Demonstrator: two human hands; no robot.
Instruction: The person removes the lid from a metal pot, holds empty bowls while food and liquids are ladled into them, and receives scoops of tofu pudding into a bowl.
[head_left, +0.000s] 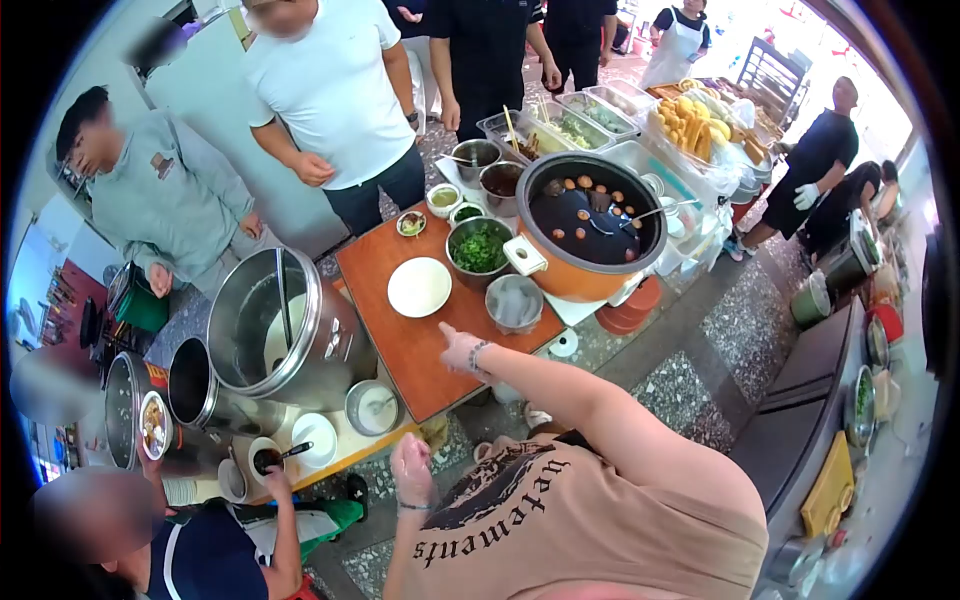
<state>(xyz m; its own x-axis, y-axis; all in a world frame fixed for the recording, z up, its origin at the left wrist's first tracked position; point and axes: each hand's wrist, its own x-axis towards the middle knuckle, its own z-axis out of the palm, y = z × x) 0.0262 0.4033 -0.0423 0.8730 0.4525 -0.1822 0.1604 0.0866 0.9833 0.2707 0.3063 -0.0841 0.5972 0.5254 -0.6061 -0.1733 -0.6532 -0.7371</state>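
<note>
My right hand [465, 352], in a clear glove, reaches over the near side of the brown tabletop [385, 330]. Its index finger points towards a white plate [420, 288], not touching it, and the hand holds nothing visible. Lower down, my left hand [412, 470], also gloved, is raised near my chest with its fingers curled and nothing seen in it. Behind the plate are a metal pot of chopped greens [478, 246] and a small bowl [410, 224]. A clear tub [514, 304] stands right of the plate.
A large orange pot [590, 225] of dark broth stands at the table's right. Tall steel pots [275, 320] are on the left. A co-worker [210, 545] at lower left holds bowls. Several people stand across the table. A steel counter [800, 400] runs along the right.
</note>
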